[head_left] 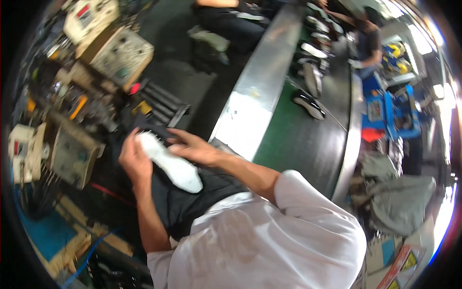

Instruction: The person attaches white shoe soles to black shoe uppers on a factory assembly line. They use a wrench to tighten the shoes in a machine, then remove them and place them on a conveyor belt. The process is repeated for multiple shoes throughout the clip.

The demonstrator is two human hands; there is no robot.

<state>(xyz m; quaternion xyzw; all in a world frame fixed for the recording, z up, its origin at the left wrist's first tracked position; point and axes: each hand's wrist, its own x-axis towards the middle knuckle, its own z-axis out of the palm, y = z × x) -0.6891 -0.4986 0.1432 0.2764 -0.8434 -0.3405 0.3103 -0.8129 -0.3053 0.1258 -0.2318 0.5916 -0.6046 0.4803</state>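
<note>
Hands and insole, seen from your head camera. Your left hand [134,161] gripped the upper end of a white insole [169,163], its fingers [126,144] curled round the edge, thumb side toward you. Your right hand [192,147] lay flat over the insole's far side, fingers [177,135] stretched out and close together, pressing on or just above the surface; whether they touched it could not be told. The insole sat tilted across your lap, on a dark apron [192,197], its narrow end at your left hand and its broad end pointing toward your body. Your white shirt [269,241] filled the lower middle of the view.

To your right ran a conveyor [308,139] with a green and dark belt, edged by a shiny metal rail [255,91]. Dark shoes with white soles [308,103] stood in a row on the belt, well apart from your hands. At the belt's far end another person [368,43] in a dark top worked beside it. Blue machinery [392,113] stood beyond the belt.

To your left, beige machine housings [122,55] and a cluttered frame [72,154] stood near your left hand, with a blue floor patch [48,231] below them. Grey sacks [402,200] lay at lower right.
</note>
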